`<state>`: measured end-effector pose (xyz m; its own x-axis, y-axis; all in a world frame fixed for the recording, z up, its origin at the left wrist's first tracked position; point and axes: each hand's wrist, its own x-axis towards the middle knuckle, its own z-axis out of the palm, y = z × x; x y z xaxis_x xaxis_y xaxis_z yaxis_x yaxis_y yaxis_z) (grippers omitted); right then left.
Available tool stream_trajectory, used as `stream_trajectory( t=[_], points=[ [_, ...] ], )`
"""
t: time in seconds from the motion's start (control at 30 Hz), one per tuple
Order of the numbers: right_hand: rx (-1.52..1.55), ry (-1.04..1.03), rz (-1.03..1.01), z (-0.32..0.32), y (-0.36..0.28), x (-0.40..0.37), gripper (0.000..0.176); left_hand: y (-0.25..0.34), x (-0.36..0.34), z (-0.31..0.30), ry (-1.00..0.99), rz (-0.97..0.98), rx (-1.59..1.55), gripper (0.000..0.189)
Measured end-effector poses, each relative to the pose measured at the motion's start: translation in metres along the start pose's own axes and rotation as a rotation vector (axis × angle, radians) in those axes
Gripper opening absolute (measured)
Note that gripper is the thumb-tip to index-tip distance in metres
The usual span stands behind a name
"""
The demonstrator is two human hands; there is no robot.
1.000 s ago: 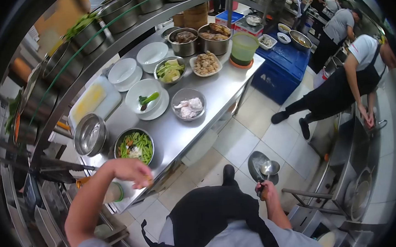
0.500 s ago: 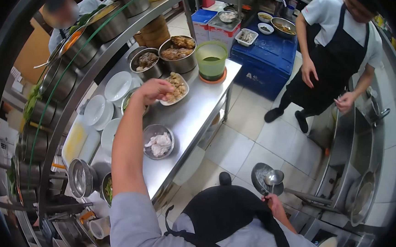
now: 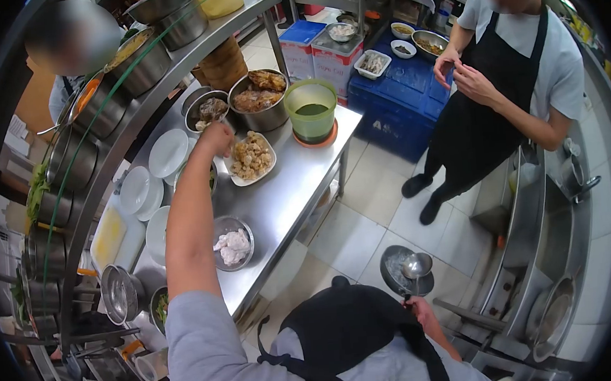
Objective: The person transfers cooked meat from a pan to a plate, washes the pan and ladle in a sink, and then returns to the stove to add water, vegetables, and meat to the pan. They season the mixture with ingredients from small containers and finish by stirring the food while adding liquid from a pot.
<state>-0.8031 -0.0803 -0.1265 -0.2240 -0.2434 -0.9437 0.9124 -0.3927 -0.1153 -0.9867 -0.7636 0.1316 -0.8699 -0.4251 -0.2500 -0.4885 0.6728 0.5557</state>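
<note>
My left hand (image 3: 217,139) reaches over the steel table, fingers curled down at the left edge of a white dish (image 3: 271,160) of browned, crumbly chunks (image 3: 250,157). Whatever lies between those fingertips is hidden. Behind the hand stand a steel pot of dark food (image 3: 212,110) and a larger pot of browned meat (image 3: 259,98). Below my forearm is a steel bowl (image 3: 248,260) with pale raw pieces (image 3: 233,246). Low on the right, my right hand (image 3: 420,311) is closed around the handles of a ladle (image 3: 418,265) and a dark round pan (image 3: 396,263), the ladle's bowl over the pan.
A green tub (image 3: 313,125) of dark liquid stands at the table corner. White bowls (image 3: 170,152) are stacked left, under a shelf (image 3: 127,125) with steel pots. A co-worker in a black apron (image 3: 482,100) stands right of a blue chest (image 3: 385,117). Sinks line the right side.
My left hand has moved left from above the chunks to the dish's edge. My right hand keeps its hold. The co-worker has brought both hands together at chest height.
</note>
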Motion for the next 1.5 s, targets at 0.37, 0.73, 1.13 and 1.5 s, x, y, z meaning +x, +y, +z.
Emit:
stream_trajectory(
  t=[0.37,0.73,1.13,1.5],
  points=[
    [0.001,-0.034,0.122,0.009,-0.011,0.003,0.025,0.032,-0.002,0.006,-0.025,0.028,0.135,0.013],
    [-0.024,-0.040,0.093,0.002,0.005,0.009,0.027,0.018,0.005,-0.001,-0.110,-0.075,0.401,0.016],
    [-0.294,-0.063,-0.032,0.009,0.003,0.006,0.022,0.014,-0.061,0.008,0.171,0.374,0.114,0.034],
    [-1.004,-0.385,0.033,0.082,0.011,0.019,0.020,-0.085,-0.499,-0.055,0.372,-0.052,-0.295,0.023]
  ],
)
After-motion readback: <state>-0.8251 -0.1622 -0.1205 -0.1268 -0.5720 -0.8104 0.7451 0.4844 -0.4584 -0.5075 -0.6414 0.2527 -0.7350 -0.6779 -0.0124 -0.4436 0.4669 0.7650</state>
